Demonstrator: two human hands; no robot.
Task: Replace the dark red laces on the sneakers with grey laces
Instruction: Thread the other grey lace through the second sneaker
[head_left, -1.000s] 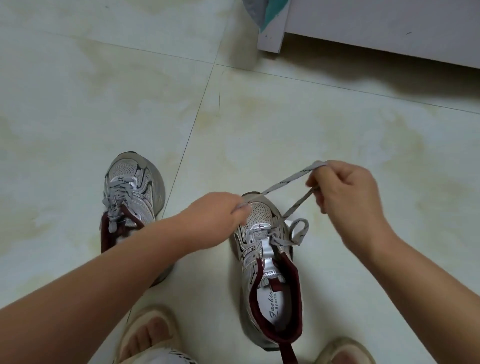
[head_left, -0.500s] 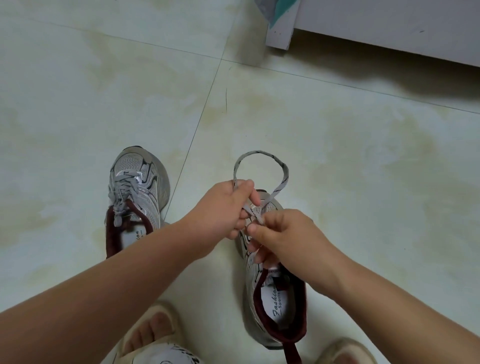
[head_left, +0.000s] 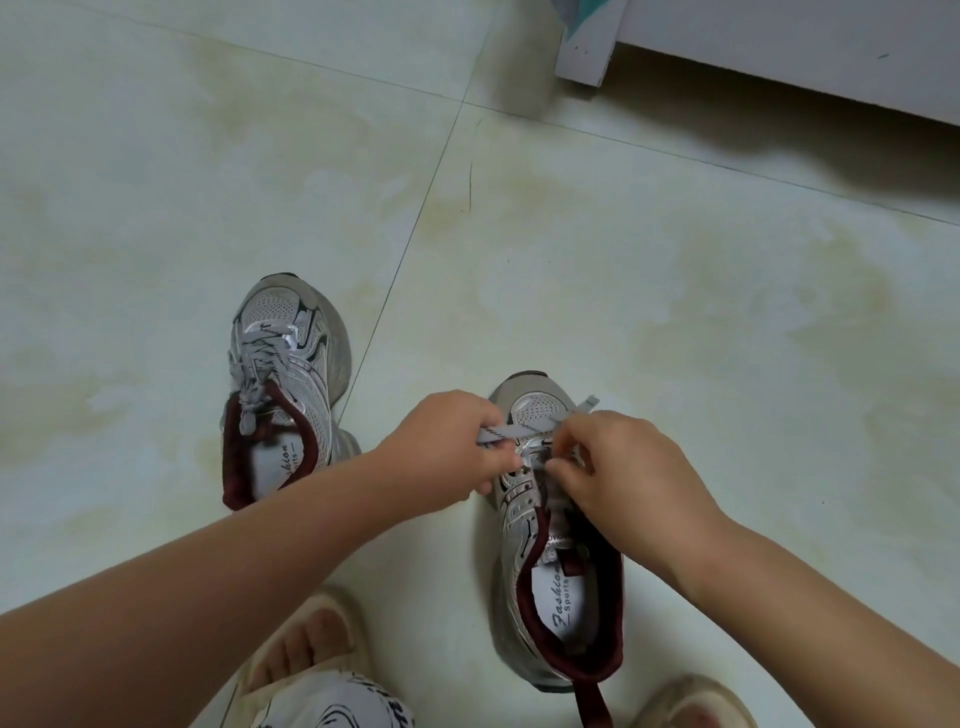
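Two sneakers stand on the floor (head_left: 675, 312), toes toward 12 o'clock. The left sneaker (head_left: 283, 384) lies at about 9 o'clock from the right sneaker (head_left: 550, 566), a little farther forward and apart from it. Both hands meet over the right sneaker's forefoot: the left hand (head_left: 441, 452) at its 10 o'clock side, the right hand (head_left: 618, 467) at its 1 o'clock side, with the lace (head_left: 514, 431) stretched between them. A slippered foot (head_left: 306, 644) sits at 6 o'clock of the left sneaker. A cabinet base (head_left: 779, 57) stands far off at 1 o'clock.

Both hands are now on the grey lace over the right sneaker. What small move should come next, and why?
Probably draw the two hands apart to tighten the lace. The left hand pinches a flat stretch of the grey lace, and the right hand pinches it just above the right sneaker. The left sneaker already looks laced in grey.
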